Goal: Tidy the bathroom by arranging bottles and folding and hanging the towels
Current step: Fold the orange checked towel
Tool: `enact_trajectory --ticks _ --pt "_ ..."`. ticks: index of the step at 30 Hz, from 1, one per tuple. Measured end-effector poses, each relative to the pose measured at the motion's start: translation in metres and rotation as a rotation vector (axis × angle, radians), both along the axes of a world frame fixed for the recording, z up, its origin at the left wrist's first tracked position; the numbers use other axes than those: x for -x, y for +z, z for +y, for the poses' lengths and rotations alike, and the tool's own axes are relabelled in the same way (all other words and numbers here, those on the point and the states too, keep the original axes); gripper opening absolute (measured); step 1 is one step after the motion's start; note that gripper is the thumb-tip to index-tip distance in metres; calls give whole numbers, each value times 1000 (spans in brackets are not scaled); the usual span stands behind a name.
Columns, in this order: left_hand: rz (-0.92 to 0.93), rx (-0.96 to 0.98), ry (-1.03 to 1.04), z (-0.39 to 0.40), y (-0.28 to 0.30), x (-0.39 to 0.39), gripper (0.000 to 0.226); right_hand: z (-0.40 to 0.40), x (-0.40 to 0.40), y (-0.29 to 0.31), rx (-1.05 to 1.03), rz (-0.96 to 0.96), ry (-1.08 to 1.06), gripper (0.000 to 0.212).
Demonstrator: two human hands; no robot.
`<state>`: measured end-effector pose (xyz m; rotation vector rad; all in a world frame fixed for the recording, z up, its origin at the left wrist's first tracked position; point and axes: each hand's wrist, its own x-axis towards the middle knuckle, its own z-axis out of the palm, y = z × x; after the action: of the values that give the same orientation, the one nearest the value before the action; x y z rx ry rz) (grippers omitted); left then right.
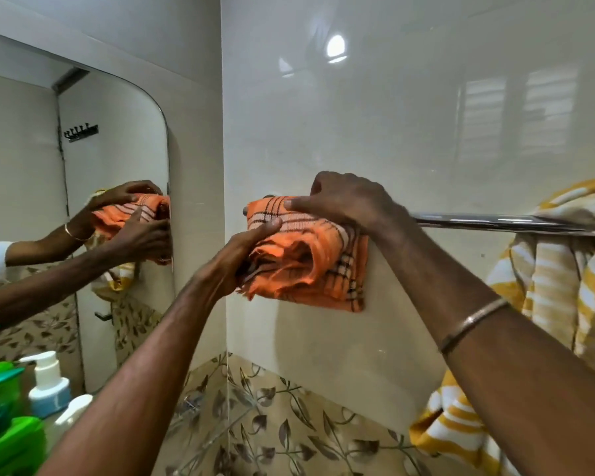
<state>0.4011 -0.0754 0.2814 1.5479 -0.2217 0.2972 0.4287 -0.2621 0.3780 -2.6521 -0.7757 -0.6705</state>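
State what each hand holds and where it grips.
Both hold the folded orange towel draped on the rail: the right hand presses its top at the rail, the left hand grips its left edge.

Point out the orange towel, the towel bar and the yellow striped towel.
orange towel (pixel 323 269): head view, on its folded front.
towel bar (pixel 495 222): head view, on the bare steel between the two towels.
yellow striped towel (pixel 550 286): head view, on the part hanging below the bar.

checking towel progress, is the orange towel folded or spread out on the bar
Folded: the orange towel hangs over the bar as a compact, layered bundle, both hands gripping it.
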Motion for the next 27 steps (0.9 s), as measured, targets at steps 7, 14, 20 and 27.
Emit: enact_trajectory --ticks 7,14,20,27 --pt "41 -53 54 19 -19 -6 60 6 22 -60 -16 -676 -134 72" --pt "-11 27 10 12 -33 -7 49 -2 27 -147 -1067 -456 42 74" --pt "11 45 -47 14 -35 -4 51 -25 7 -125 -1125 523 407 60" --pt "-76 51 83 8 -49 -16 48 -29 12 -131 -931 633 376 17"
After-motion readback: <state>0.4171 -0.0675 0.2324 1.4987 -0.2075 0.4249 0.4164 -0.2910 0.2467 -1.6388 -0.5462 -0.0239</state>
